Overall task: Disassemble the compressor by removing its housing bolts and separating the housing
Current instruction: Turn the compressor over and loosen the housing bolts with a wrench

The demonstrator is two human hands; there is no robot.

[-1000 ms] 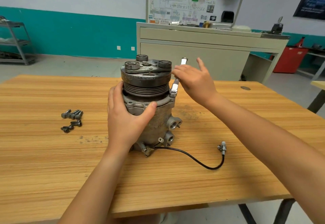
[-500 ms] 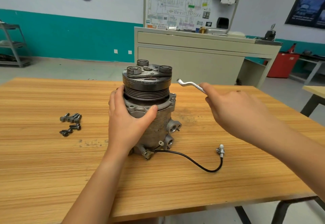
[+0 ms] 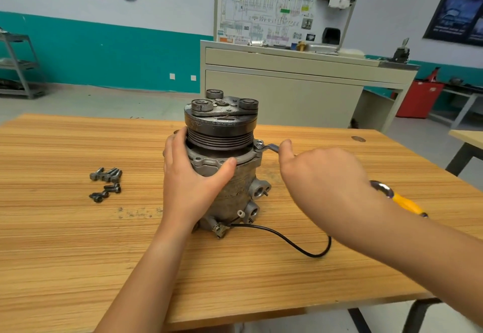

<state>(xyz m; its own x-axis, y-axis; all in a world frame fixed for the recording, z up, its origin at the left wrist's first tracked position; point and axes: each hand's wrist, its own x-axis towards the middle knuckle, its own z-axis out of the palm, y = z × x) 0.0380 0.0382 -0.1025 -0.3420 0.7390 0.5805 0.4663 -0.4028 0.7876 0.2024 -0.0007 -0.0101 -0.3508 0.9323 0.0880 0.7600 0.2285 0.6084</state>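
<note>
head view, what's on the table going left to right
bolts → left hand → compressor → wrench → right hand → yellow-handled tool

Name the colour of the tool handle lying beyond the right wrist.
The tool handle is yellow-orange, clearest in the head view.

compressor (image 3: 235, 194): dull, grimy cast metal | wrench (image 3: 270, 147): bright polished metal | table (image 3: 78, 254): matt wood-grain | cable (image 3: 316, 256): black, perhaps rubber
</note>
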